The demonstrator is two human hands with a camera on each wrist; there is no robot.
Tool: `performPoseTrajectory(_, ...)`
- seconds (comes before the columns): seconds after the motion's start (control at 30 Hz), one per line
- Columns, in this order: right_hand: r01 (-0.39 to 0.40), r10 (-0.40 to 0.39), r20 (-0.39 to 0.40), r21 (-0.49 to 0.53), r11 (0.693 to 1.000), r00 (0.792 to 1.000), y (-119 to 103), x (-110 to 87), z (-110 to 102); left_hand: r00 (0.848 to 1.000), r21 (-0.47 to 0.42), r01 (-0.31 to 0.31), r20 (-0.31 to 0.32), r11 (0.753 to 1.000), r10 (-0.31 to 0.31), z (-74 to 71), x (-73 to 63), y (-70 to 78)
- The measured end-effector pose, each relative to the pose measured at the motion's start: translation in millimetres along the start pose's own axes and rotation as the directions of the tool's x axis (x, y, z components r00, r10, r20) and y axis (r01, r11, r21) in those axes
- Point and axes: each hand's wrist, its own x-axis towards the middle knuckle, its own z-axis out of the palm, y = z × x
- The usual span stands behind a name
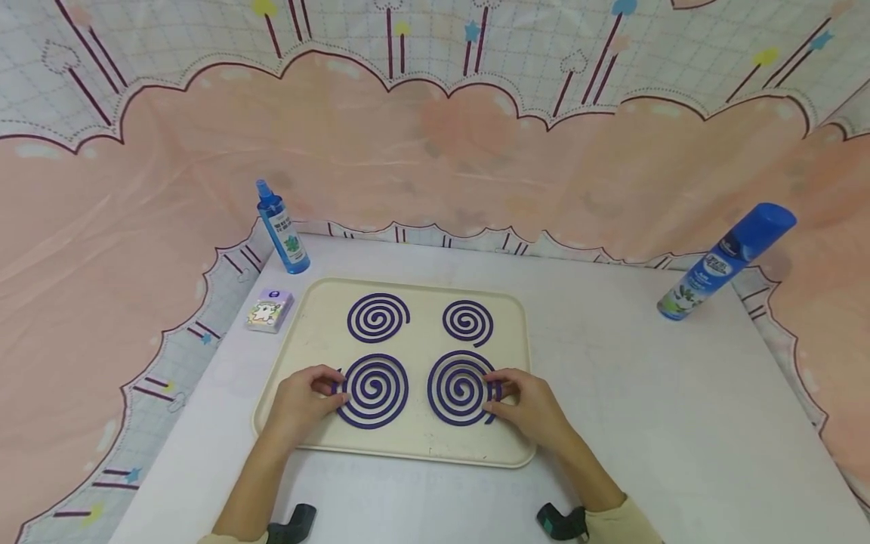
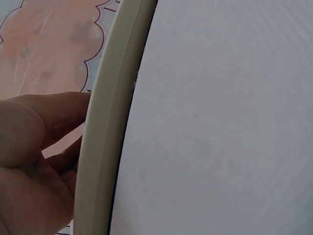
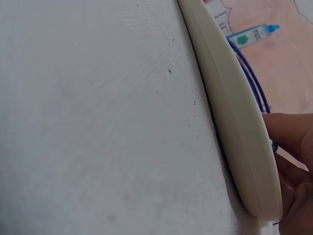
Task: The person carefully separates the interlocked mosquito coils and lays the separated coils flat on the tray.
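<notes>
Several dark blue spiral mosquito coils lie flat on a cream tray (image 1: 469,449). At its left rim, the front left coil (image 1: 374,391) is pinched between the thumb and fingers of my left hand (image 1: 299,404). My right hand (image 1: 533,408) pinches the right rim of the front right coil (image 1: 461,387). Behind them are a back left coil (image 1: 377,318) and a smaller back right coil (image 1: 467,321), both untouched. In the left wrist view the tray's edge hides the left fingertips. The right wrist view shows coil rings (image 3: 252,78) beside the right hand (image 3: 296,156).
A blue spray bottle (image 1: 284,234) stands behind the tray's left corner, with a small purple-and-white box (image 1: 269,310) in front of it. A blue aerosol can (image 1: 720,264) stands at the far right of the white table (image 1: 646,423). Patterned cloth (image 1: 408,166) hangs behind.
</notes>
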Motion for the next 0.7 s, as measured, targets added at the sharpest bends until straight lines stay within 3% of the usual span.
performPoseTrajectory(0.4,0.023,-0.025,-0.022,-0.101,0.995,0.999,-3.0,-2.2,2.8,0.998,0.067,-0.061,-0.021,0.996,0.063,1.4,-1.7,0.4)
performPoseTrajectory(0.7,0.028,-0.036,-0.052,-0.144,0.989,0.998,-6.7,-3.1,6.8,0.998,0.068,-0.054,-0.024,0.996,0.056,1.1,-1.9,-0.2)
